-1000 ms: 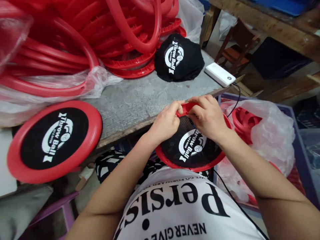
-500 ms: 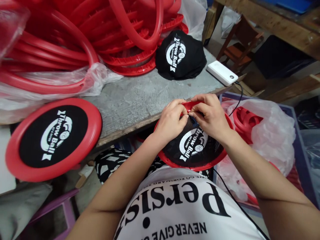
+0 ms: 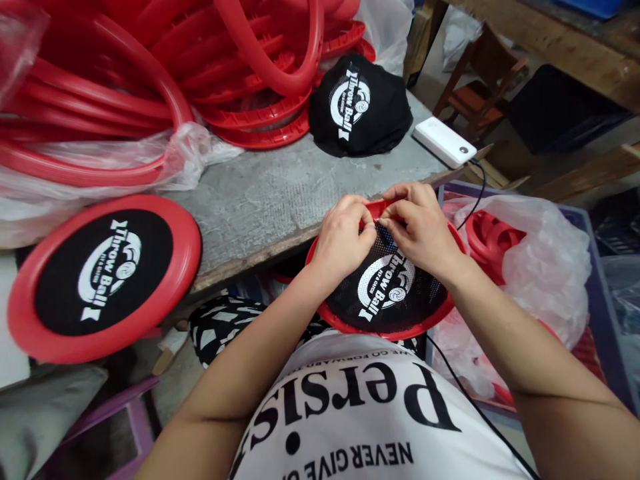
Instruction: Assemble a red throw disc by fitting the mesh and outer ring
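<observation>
One red ring (image 3: 390, 335) with black mesh (image 3: 430, 293), before you, beside the surface (image 3: 270, 193); your left hand (image 3: 345, 230) and right hand (image 3: 417, 230) pinch its far edge. Likely light, ring stiff, mesh soft (perhaps springy): best held by the ring.

Left hand (image 3: 344, 235), right hand (image 3: 420, 230) pinching red-rimmed mesh (image 3: 386, 287).

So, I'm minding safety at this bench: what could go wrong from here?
The black mesh might slip, as the left hand and right hand only pinch it near the red rim. The red-rimmed disc juts past the bench edge and could get knocked off. The white box, also near an edge, might be tugged down by its cable.
</observation>
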### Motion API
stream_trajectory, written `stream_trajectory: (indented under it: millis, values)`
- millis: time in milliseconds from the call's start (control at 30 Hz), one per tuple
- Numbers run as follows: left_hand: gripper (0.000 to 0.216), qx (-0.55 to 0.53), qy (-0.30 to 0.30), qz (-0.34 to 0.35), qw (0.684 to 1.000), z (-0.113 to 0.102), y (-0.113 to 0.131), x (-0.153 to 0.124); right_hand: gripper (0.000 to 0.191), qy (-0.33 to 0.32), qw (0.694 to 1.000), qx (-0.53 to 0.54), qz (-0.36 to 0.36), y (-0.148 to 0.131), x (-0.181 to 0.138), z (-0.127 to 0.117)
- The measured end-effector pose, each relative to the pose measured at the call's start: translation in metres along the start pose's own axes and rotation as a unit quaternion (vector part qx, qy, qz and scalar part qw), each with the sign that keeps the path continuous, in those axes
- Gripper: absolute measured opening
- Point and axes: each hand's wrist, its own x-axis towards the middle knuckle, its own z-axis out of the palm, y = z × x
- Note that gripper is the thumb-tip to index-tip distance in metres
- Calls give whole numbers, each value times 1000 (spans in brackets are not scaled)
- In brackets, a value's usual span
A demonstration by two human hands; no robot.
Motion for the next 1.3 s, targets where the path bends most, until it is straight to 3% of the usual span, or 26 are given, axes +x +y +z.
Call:
stream_trajectory:
  millis: [800,1067,1167,1300]
  values:
    - [19,3,6,-27,1000,-1,-3,4,11,-7,999,9,51,1,5,10]
    - [16,42,-72,-11,996,-10,-3,0,10,-5,999,-1,48,6,2,12]
    - [29,72,-85,-41,993,-16,-10,-10,15,3,999,8,39,11,-2,7]
    - [28,35,-67,-89,993,-16,-25,-23,9,6,998,16,58,19,-7,3]
